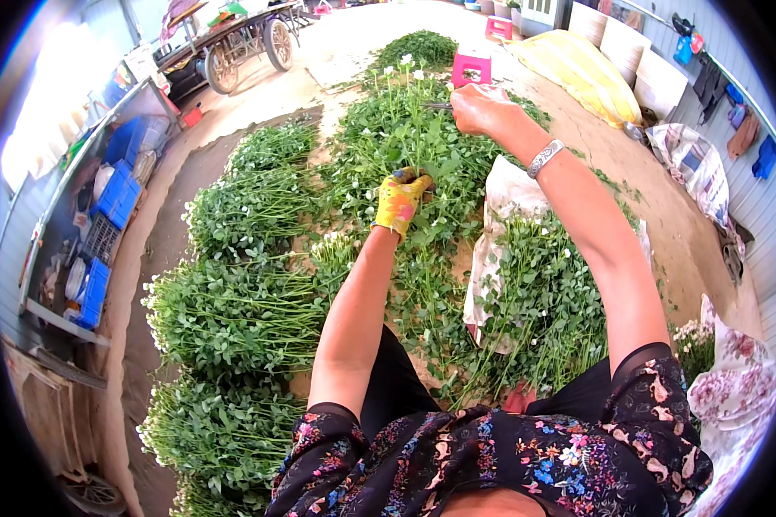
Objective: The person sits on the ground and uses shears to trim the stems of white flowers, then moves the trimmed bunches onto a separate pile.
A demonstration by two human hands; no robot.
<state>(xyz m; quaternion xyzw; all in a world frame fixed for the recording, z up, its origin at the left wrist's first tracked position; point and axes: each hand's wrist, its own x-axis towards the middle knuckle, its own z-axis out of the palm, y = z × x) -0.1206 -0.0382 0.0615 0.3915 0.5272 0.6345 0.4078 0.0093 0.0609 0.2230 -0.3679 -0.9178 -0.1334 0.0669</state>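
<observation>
My left hand (401, 199), in a yellow patterned glove, is closed around the stems of a small bunch of white flowers (418, 75) with green leaves. The blooms stand upright above it, towards the top of the view. My bare right hand (482, 110), with a silver bracelet on the wrist, grips scissors (437, 105); their dark blades point left, close to the stems just below the blooms. Whether the blades touch a stem I cannot tell. Cut leafy stems (362, 139) lie heaped beneath both hands.
Flower bundles (246, 310) lie stacked at the left, blooms outward. More stems (549, 291) rest on a white sack (485, 278) at the right. A pink stool (471, 68) stands beyond my right hand. Further off are a wheeled cart (226, 39), blue crates (118, 194) and a yellow cloth (579, 71).
</observation>
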